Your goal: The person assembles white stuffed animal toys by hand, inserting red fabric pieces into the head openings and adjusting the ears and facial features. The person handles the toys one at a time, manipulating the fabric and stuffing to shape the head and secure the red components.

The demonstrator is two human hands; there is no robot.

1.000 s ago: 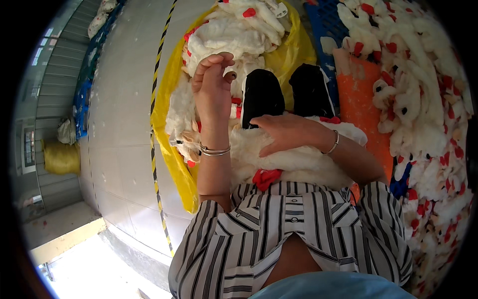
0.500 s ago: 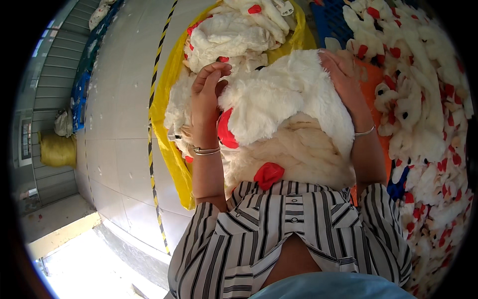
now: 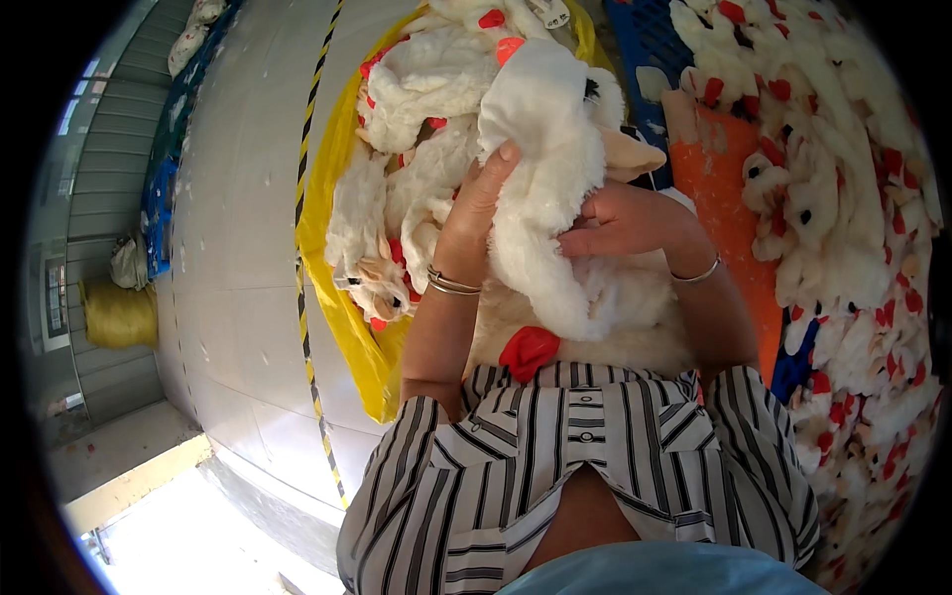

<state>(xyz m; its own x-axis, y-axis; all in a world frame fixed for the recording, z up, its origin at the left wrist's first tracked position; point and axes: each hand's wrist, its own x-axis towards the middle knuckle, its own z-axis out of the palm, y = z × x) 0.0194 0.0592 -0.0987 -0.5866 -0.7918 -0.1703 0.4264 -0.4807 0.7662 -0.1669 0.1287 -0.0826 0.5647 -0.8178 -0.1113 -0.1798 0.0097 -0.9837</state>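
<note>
A white furry plush toy skin point(image 3: 545, 119) hangs limp and upright before me, with a cream ear and a dark eye on its right side and orange-red at its top. My left hand point(image 3: 481, 193) grips its left edge, the thumb lying on the fabric. On the other edge my right hand point(image 3: 635, 220) has its fingers curled in against the fur, fingertips partly hidden. Under both hands, more white and cream plush fabric point(image 3: 635, 332) covers my lap. A red fabric piece point(image 3: 529, 352) lies on it near my shirt.
A yellow plastic bag point(image 3: 342, 288) holding several plush skins point(image 3: 426, 84) spreads ahead and left. To the right are an orange board point(image 3: 729, 188), a blue plastic crate point(image 3: 650, 50) and a large heap of plush skins point(image 3: 843, 228). Striped tape point(image 3: 300, 198) runs along the floor.
The plush skin has been turned from lying across my lap to hanging upright, its head end up. My left hand has moved right onto it; my right hand has come down and inward.
</note>
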